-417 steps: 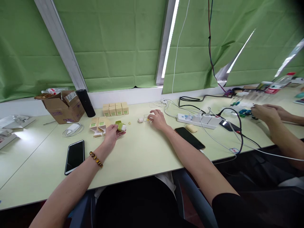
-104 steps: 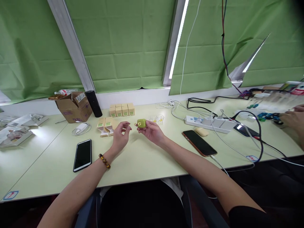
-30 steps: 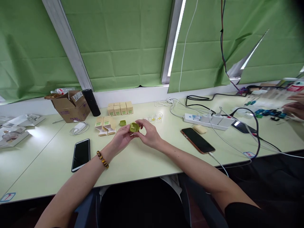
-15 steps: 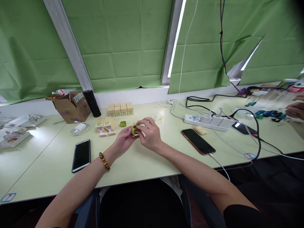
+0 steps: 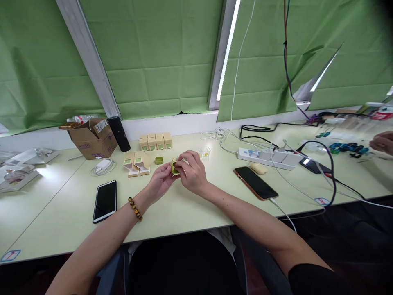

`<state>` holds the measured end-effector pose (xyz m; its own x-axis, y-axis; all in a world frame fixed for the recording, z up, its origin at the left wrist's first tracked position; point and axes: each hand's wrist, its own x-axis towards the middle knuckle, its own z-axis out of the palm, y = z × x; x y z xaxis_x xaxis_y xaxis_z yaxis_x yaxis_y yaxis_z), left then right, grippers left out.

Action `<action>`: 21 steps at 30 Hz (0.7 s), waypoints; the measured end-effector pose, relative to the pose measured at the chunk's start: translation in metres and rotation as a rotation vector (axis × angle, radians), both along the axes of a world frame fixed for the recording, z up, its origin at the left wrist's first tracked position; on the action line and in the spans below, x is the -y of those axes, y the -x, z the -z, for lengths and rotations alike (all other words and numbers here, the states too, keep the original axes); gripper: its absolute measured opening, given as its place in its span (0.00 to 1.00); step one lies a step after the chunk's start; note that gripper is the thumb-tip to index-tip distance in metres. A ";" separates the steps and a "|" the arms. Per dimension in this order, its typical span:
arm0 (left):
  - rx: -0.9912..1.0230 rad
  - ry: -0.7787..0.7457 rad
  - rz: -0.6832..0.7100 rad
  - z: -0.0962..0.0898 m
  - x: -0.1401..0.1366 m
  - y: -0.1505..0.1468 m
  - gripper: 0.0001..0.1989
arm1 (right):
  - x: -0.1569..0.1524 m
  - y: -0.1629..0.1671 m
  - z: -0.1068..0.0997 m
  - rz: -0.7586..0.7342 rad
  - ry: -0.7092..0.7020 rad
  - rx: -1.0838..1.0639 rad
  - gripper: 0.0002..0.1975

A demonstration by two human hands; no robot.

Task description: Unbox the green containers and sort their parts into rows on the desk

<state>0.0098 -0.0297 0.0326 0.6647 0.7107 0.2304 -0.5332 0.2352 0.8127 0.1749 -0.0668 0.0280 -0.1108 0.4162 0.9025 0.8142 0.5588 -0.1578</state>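
My left hand (image 5: 160, 179) is closed around a small olive-green case (image 5: 174, 168), held just above the table. My right hand (image 5: 193, 172) meets it from the other side, thumb and fingers bent at the case's opening. Whatever those fingertips pinch is hidden behind them. Beside my left hand lies a separate small green square piece, like a shallow lid or tray (image 5: 159, 160). Two opened cardboard boxes (image 5: 136, 164) lie left of it. Beyond my right hand sits a clear plastic container (image 5: 205, 153) with small yellow bits.
Several closed small boxes (image 5: 156, 141) stand at the back. A white-edged phone (image 5: 105, 200) lies left; an orange-edged phone (image 5: 256, 183) with a cable lies right, near a power strip (image 5: 270, 157). Another person's hand (image 5: 382, 142) is at far right.
My right hand's fingers have shifted slightly at the case's opening. The case stays in my left hand. At far right, the other person's hand has moved a little.
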 end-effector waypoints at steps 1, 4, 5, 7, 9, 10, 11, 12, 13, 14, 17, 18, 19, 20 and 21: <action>0.003 0.003 -0.001 0.000 0.000 0.000 0.12 | 0.000 0.000 0.000 -0.001 -0.002 0.000 0.09; 0.018 0.009 -0.006 0.000 -0.002 0.001 0.11 | 0.001 0.000 -0.001 -0.014 -0.020 0.006 0.08; 0.021 0.011 -0.009 0.000 -0.003 0.001 0.11 | 0.001 -0.001 -0.002 -0.020 -0.027 0.007 0.08; 0.024 0.013 -0.021 0.001 -0.004 0.001 0.10 | 0.002 -0.001 -0.002 -0.030 -0.028 0.004 0.08; 0.031 0.020 -0.038 0.002 -0.005 0.001 0.09 | 0.003 -0.002 -0.003 -0.045 -0.016 -0.007 0.07; 0.038 0.027 -0.049 0.003 -0.007 0.001 0.08 | 0.003 -0.002 -0.003 -0.058 -0.019 -0.014 0.07; 0.045 0.039 -0.065 0.003 -0.008 0.002 0.08 | 0.004 -0.003 -0.003 -0.073 -0.030 -0.021 0.07; 0.050 0.056 -0.086 0.004 -0.010 0.002 0.07 | 0.004 -0.003 -0.002 -0.087 -0.048 -0.029 0.06; 0.051 0.077 -0.111 0.004 -0.013 0.003 0.07 | 0.004 -0.003 -0.002 -0.099 -0.066 -0.033 0.06; 0.048 0.099 -0.138 0.004 -0.016 0.004 0.06 | 0.005 -0.003 -0.001 -0.108 -0.082 -0.035 0.06; 0.036 0.138 -0.208 0.005 -0.024 0.008 0.06 | 0.006 -0.004 0.001 -0.124 -0.086 -0.044 0.06; 0.036 0.137 -0.232 0.005 -0.026 0.009 0.06 | 0.006 -0.005 0.001 -0.126 -0.082 -0.051 0.06; 0.039 0.129 -0.259 0.005 -0.028 0.011 0.06 | 0.006 -0.006 0.000 -0.124 -0.078 -0.060 0.06; 0.044 0.119 -0.287 0.005 -0.030 0.012 0.06 | 0.006 -0.007 -0.001 -0.117 -0.080 -0.073 0.06; 0.051 0.109 -0.318 0.004 -0.031 0.013 0.06 | 0.005 -0.008 -0.002 -0.106 -0.086 -0.086 0.07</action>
<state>-0.0036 0.0017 0.0286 0.3956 0.9027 0.1695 -0.6333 0.1344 0.7622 0.1831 -0.0714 0.0302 -0.0710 0.3272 0.9423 0.7357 0.6550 -0.1721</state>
